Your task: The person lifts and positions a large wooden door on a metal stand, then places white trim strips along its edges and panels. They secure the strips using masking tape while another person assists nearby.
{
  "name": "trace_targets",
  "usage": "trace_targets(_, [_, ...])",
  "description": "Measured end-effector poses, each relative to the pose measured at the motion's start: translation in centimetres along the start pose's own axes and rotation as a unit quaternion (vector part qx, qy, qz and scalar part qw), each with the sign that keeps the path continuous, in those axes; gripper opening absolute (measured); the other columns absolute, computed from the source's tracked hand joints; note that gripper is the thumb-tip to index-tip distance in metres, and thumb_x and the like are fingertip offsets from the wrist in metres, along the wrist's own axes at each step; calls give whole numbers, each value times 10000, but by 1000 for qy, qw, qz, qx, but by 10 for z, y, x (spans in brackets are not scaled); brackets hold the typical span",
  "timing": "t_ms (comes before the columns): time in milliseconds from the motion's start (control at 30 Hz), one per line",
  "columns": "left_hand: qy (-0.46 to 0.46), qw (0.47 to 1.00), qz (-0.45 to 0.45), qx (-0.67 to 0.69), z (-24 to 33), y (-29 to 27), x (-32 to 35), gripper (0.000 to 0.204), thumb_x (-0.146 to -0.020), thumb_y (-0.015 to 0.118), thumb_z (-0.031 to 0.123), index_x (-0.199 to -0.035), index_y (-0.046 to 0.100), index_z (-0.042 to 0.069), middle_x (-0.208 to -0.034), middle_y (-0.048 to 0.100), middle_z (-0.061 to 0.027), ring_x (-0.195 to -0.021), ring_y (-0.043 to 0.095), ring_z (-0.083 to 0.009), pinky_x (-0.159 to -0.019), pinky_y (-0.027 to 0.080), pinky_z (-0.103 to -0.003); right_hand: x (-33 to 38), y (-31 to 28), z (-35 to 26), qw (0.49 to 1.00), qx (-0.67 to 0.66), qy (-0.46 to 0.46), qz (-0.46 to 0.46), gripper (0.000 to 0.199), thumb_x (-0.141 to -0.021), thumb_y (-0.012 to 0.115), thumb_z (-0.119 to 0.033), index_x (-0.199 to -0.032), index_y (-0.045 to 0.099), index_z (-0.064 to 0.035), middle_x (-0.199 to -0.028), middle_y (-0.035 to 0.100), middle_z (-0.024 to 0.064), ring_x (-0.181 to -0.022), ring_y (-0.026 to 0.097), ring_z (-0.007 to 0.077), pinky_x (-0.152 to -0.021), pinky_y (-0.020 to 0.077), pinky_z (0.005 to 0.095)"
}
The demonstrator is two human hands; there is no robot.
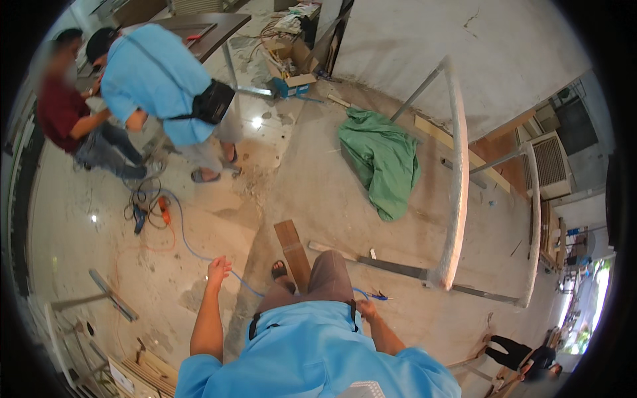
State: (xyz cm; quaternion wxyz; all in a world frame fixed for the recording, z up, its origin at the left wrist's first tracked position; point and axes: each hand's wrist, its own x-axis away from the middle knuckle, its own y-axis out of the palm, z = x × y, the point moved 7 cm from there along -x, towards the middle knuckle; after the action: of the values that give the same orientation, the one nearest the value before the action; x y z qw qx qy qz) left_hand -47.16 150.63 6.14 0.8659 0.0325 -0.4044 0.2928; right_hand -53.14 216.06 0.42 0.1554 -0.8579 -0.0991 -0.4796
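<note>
The blue shirt (312,351) of the wearer lies nearest the camera, above brown trousers (332,275). The left hand (219,270) is held out to the side, its fingers loosely bent and a little parted, with nothing seen in its grasp. The right hand (365,309) is beside the hip, partly hidden by the body; whether it is spread or closed on something, I cannot tell. Just beyond it, the blue end fitting (379,297) lies over the floor, though contact with the hand is unclear. A blue hose (189,244) runs across the floor, passing behind the left hand in this view and going out of sight at the legs. A brown board (292,249) lies beside the sandalled foot (279,268). Farther right stands a metal frame (458,166) with pale wrapped bars, a crumpled green cloth (381,159) on the floor beside it. To the left, a blue power tool (139,219) and an orange tool (164,209) lie among cords. Beyond them, a co-worker in blue (159,73) leans toward a co-worker in dark red (60,113), near a dark tabletop (229,30) and an open cardboard box (302,54).
</note>
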Motion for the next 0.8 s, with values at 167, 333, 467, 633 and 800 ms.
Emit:
trace_targets(167, [81,992,-69,-67,161,72,-106,379,-1022,517,350,-1268,597,74,-1025,708,-60,-830,658,-132,-680,507,-275,-37,51,-41,989,-109,-86,-44,337,-864,724,-301,-1027,727,-6,-862,705,98,-720,667,193,-604,549,354])
trace_targets(333, [92,963,-129,-218,232,125,-199,256,-1027,509,292,-1105,641,87,-806,662,0,-675,593,-98,-597,482,-260,-147,62,-130,996,-79,43,-25,375,-895,656,-351,-1076,718,-28,-891,717,166,-751,695,267,-642,580,445])
trace_targets(467, [30,987,-48,-153,292,153,-251,205,-1004,550,274,-1101,634,114,-906,717,-70,-718,670,-147,-558,485,-295,-259,16,-354,962,239,-94,95,435,-909,624,-377,-1173,665,-34,-1065,677,217,-982,650,328,-833,526,471])
trace_targets(633, [10,958,-177,-226,355,216,-331,134,-965,576,208,-1038,623,105,-819,666,-54,-691,642,-160,-539,452,-287,-183,-25,-629,915,-19,-370,160,435,-957,610,-337,-1258,611,-23,-1196,664,173,-1115,623,293,-926,496,395])
trace_targets(800, [48,841,-363,-398,445,323,-411,102,-898,619,188,-971,605,119,-792,644,-54,-724,645,-181,-572,486,-336,-83,15,-581,868,-211,-426,144,455,-980,619,-374,-1290,596,-42,-1084,671,66,-996,610,129,-809,518,316])
